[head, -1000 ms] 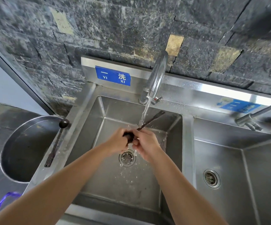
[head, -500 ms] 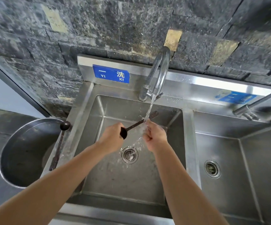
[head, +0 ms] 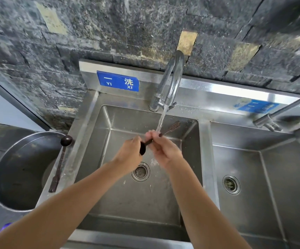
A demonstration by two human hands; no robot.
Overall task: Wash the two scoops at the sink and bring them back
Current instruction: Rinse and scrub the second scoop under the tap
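A dark long-handled scoop [head: 172, 127] is held over the left basin of the steel sink [head: 205, 159], under water running from the faucet [head: 172, 81]. My left hand [head: 129, 152] grips its round bowl end, which shows dark at my fingers. My right hand [head: 163, 150] pinches the handle's middle, right where the stream lands. The handle's perforated tip sticks out past my right hand toward the back. A second dark scoop [head: 60, 163] lies on the sink's left rim, ball end toward the wall, untouched.
A large round steel pot [head: 3, 169] sits left of the sink, beside the resting scoop. The right basin has its own drain [head: 231, 184] and a second tap [head: 275, 115] reaching in from the right. A dark stone wall stands behind.
My hands have slid apart along the scoop: the left went to the bowl end, the right up the handle. Water keeps running. The scoop on the rim has not moved.
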